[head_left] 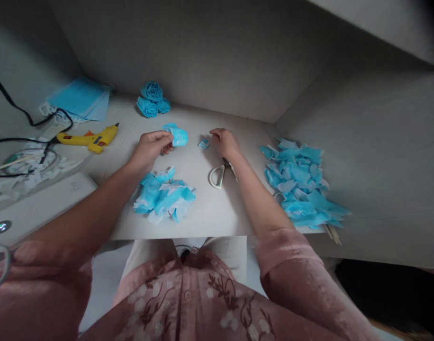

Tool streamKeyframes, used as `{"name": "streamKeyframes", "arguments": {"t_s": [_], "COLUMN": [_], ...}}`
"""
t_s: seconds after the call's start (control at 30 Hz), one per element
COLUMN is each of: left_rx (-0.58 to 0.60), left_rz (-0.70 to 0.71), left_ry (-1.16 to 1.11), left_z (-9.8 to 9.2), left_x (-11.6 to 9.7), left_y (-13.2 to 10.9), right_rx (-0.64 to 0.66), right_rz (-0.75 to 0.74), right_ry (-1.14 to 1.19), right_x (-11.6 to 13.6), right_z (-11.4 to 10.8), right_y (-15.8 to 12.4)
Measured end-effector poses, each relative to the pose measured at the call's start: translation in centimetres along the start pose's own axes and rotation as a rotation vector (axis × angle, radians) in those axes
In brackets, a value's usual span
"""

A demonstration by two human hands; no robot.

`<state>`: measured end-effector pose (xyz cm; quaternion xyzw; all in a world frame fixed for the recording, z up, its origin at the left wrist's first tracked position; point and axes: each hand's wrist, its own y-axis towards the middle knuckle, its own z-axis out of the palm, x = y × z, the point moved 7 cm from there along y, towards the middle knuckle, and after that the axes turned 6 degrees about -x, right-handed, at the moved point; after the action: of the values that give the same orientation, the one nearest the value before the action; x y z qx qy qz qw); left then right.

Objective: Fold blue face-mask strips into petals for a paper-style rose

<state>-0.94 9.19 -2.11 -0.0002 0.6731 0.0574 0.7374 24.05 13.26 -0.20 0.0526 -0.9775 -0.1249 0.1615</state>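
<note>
Left hand [151, 148] pinched a blue fabric piece [177, 136] in its fingers; right hand [224, 142] curled beside a small blue scrap [203, 144], grip unclear. Scissors [219, 174] lay just nearer.

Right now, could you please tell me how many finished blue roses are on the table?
3, clustered at the back of the table: the largest rose rearmost, a second rose front-left, a third rose front-right. More could hide behind them.

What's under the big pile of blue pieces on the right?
Thin wooden sticks poke out from beneath the pile at its near edge. How many, and anything else under it, is covered by the pieces.
</note>
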Motion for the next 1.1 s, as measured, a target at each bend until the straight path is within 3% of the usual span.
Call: {"name": "streamKeyframes", "arguments": {"t_s": [0.23, 0.4, 0.5, 0.63, 0.73, 0.87, 1.1], "left_rx": [-0.009, -0.015, -0.01, -0.01, -0.001, 0.014, 0.064], "left_rz": [0.001, 0.013, 0.023, 0.005, -0.001, 0.004, 0.025], "left_ry": [-0.033, -0.037, -0.058, -0.063, -0.06, -0.06, -0.037], "left_z": [-0.1, -0.2, 0.0, 0.3, 0.5, 0.8, 1.3], "left_x": [-0.1, 0.0, -0.4, -0.9, -1.1, -1.0, -0.7], "left_y": [0.1, 0.2, 0.0, -0.3, -0.6, -0.8, -1.0], "right_rx": [0.144, 0.168, 0.106, 0.105, 0.121, 0.046, -0.088], "right_rz": [-0.013, -0.046, -0.105, -0.159, -0.137, -0.071, -0.063], "right_ry": [-0.081, -0.052, 0.096, 0.631, 0.888, 0.978, 0.894], "right_x": [0.2, 0.4, 1.5, 4.0, 5.3, 5.7, 5.7], "right_z": [1.8, 2.4, 1.0, -1.0, -1.2, -0.6, -0.8], "right_y": [2.1, 1.8, 0.3, -2.8, -4.7, -5.9, -6.7]}}
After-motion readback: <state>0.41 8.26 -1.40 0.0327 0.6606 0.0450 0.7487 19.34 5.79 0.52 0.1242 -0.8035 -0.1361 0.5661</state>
